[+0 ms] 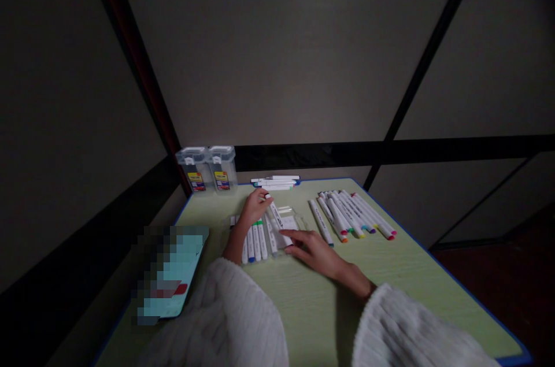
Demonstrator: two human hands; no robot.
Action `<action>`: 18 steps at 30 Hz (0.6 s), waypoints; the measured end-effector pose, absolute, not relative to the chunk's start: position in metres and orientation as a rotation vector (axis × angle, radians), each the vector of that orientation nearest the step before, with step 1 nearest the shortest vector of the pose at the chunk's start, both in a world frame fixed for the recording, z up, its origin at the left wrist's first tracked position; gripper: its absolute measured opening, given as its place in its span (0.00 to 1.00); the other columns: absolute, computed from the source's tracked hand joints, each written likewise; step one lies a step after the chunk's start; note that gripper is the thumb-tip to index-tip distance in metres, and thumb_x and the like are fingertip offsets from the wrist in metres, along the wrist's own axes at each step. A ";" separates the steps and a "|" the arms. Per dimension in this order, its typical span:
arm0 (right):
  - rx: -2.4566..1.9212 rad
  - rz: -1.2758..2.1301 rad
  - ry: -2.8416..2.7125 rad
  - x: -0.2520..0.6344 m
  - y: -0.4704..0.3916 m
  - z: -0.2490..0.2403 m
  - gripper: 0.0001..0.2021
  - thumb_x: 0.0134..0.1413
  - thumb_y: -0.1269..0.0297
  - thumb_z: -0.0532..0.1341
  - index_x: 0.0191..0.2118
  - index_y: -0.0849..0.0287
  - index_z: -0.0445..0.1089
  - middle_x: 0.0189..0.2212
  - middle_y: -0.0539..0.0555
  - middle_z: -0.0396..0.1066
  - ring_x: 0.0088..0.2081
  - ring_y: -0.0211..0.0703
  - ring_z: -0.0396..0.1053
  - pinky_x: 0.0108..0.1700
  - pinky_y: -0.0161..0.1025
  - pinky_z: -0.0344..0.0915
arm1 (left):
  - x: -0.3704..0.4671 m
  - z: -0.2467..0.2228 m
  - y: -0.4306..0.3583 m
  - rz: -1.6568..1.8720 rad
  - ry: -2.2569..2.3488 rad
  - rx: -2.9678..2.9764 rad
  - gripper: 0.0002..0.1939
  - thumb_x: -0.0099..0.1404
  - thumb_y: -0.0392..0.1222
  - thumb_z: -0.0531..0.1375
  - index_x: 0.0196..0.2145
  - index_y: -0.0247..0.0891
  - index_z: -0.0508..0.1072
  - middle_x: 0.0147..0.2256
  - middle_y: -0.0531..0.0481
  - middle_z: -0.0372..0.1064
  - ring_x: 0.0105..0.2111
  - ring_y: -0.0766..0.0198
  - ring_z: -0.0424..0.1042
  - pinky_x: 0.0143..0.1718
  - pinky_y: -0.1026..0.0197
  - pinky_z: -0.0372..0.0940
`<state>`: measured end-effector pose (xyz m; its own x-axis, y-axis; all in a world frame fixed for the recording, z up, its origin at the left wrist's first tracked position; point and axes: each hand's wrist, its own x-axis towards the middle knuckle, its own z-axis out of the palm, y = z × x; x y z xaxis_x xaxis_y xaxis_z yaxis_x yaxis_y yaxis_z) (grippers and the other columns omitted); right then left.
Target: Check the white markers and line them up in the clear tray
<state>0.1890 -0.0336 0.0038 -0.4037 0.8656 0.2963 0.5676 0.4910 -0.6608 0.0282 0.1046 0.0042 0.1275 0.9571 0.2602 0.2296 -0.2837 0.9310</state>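
A white marker [274, 214] slants between my two hands, above a clear plastic case [299, 221]. My left hand [254, 209] pinches its dark-tipped upper end. At its lower end, the thumb and index finger of my right hand [315, 250] close around the barrel. Under my left wrist, several white markers [258, 243] lie side by side in a row, some with blue or green ends. My left forearm hides part of that row. One single marker [321, 222] rests to the right of the case.
Several loose markers [347, 211] with coloured ends are heaped at the right of the green table [303, 315]. More markers [276, 183] lie at its back edge. Two clear lidded boxes [222, 173] stand back left. A flat, partly pixelated teal object [184, 263] is at the left edge.
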 end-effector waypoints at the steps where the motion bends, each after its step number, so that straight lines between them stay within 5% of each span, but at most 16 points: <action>1: -1.192 0.601 -2.128 0.189 -0.034 0.004 0.20 0.53 0.59 0.54 0.51 0.58 0.63 0.25 0.50 0.67 0.27 0.38 0.62 0.30 0.34 0.58 | 0.028 0.004 0.105 1.203 1.176 1.654 0.10 0.45 0.38 0.62 0.27 0.36 0.66 0.25 0.54 0.65 0.25 0.68 0.66 0.29 0.65 0.62; 18: -1.337 0.382 -2.189 0.182 -0.037 -0.001 0.22 0.52 0.54 0.56 0.51 0.60 0.62 0.33 0.56 0.69 0.34 0.45 0.67 0.37 0.38 0.61 | 0.026 -0.007 0.105 1.043 1.212 1.746 0.13 0.40 0.31 0.65 0.27 0.35 0.72 0.27 0.50 0.71 0.29 0.64 0.68 0.35 0.60 0.64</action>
<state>0.1822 -0.0367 -0.0009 -0.3610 0.8831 0.2996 0.7297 0.4675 -0.4989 0.0263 0.1049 -0.0072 0.2177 0.9554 0.1994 0.3393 -0.2656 0.9024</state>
